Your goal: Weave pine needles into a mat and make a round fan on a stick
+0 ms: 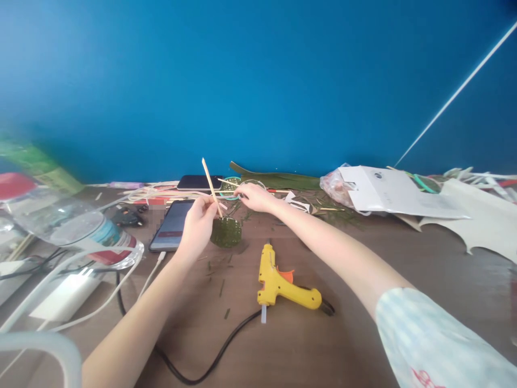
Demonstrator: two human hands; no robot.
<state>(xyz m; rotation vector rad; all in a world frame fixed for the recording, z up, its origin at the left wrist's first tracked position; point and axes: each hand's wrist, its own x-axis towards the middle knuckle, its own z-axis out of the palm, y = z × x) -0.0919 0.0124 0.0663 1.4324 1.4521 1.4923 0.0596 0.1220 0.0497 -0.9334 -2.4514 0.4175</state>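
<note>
In the head view, the left hand (197,223) is raised a little above the brown surface (363,253), its fingers (210,203) pinched together on a thin wooden stick (211,186) that slants up and to the left from the grip. The lower end of the stick meets a round green disc (226,231), which sits just under and to the right of that hand. Whether the disc rests on the surface or is held up cannot be told.

The right hand (256,198) reaches farther forward, its fingers lying low and curled over a small clear round piece (251,185) near the far edge. Whether they grip it cannot be told. Another stick (227,182) lies just left of this hand.

A yellow glue gun (278,283) lies on its side in front of both hands, between the forearms, with a black cord (202,372) trailing toward the viewer. A phone (172,233) lies just left of the left hand, and a second phone (197,182) lies beyond it by the blue wall (258,81). A long green leaf (278,178) lies along the wall behind the right hand. White paper (396,196) is heaped at the right, and a clear bottle (60,226) lies tilted at the left.
</note>
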